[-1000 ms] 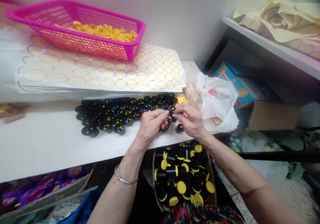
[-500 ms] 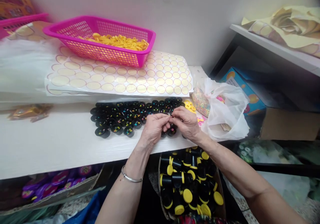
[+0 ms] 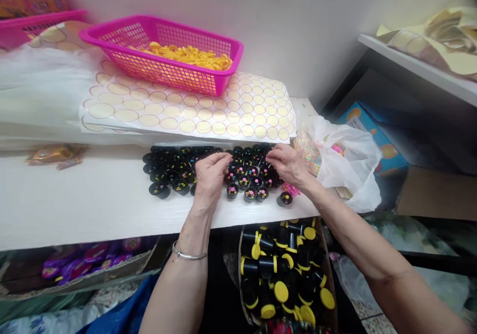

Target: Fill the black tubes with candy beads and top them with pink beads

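Several small black open cups [image 3: 208, 172] with coloured beads inside stand packed together on the white shelf [image 3: 93, 200]. My left hand [image 3: 210, 175] hovers over the middle of the group, fingers curled into a pinch. My right hand [image 3: 288, 165] is at the right end of the cups, fingers bent and pinched above them. What either pinch holds is too small to see. A white plastic bag of coloured beads [image 3: 335, 160] lies just right of my right hand.
A pink basket of yellow lids [image 3: 164, 55] sits on sheets of round stickers [image 3: 194, 110] behind the cups. Below the shelf edge, a box of black containers with yellow caps [image 3: 283, 274]. A blue carton [image 3: 372, 135] and a side shelf [image 3: 417, 68] stand at right.
My hands, pinched together over the cups' right end, have moved apart: the left shifted left over the group, the right went up and right. The view shifted slightly.
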Demonstrator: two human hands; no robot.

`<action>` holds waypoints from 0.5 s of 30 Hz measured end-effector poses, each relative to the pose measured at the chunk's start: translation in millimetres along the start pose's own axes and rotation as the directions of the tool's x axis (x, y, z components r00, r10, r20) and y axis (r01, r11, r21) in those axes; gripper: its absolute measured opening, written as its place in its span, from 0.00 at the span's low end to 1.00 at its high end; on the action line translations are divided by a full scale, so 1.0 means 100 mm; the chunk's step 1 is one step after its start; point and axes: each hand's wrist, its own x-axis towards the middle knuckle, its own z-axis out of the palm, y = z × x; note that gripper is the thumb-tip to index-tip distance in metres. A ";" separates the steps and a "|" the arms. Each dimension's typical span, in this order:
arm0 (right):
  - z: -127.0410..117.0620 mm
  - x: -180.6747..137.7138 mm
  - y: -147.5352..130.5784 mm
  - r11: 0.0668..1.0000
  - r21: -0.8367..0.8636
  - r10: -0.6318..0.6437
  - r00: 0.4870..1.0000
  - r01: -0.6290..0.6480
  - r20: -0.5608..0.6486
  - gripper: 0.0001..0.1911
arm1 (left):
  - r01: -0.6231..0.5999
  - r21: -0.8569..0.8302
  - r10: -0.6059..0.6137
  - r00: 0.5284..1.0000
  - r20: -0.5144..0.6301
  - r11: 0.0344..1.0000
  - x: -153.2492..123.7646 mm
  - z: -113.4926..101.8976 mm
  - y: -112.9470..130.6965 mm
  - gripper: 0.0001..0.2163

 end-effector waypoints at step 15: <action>0.25 0.36 -0.16 0.928 -0.343 -0.011 0.930 0.146 0.366 0.13 | -0.289 0.588 0.325 0.945 0.047 0.756 0.06 -0.09 -0.15 0.07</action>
